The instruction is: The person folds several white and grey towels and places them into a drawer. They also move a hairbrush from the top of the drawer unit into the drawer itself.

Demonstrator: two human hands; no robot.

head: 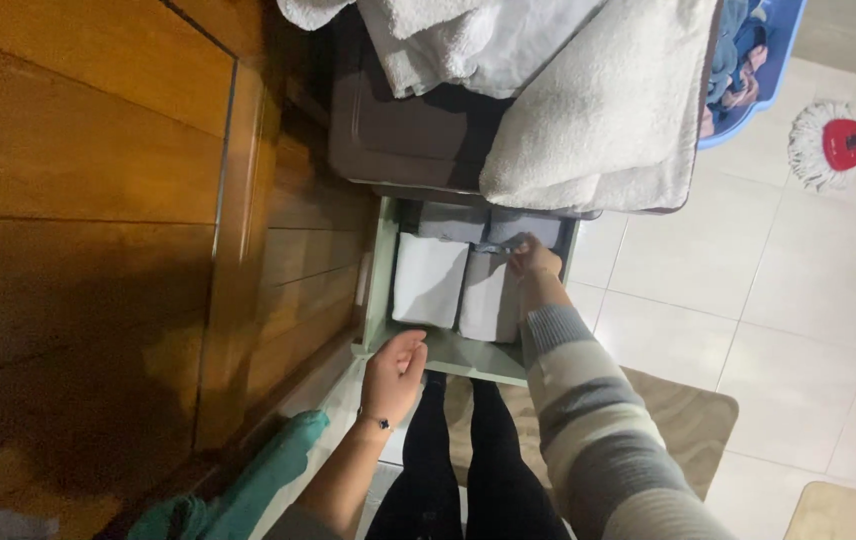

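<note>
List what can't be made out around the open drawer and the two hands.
- Right hand: fingertips buried among the folded cloths, grip hidden.
- Drawer: back part covered by the white towels above.
- Blue basket: cut off by the top edge.
- Mop: handle leaves the right edge.
- Left hand: palm side unseen.

To my left a dark wooden wall (78,200) of panelled boards fills that whole side. On the far side a pile of white towels (588,110) is heaped over a brown plastic box (398,130). Further right sits a blue basket (763,70) with clothes in it, and a red-and-white mop head (828,143) lies on the pale tiled floor (798,300). A tan mat (688,420) lies near me.
</note>
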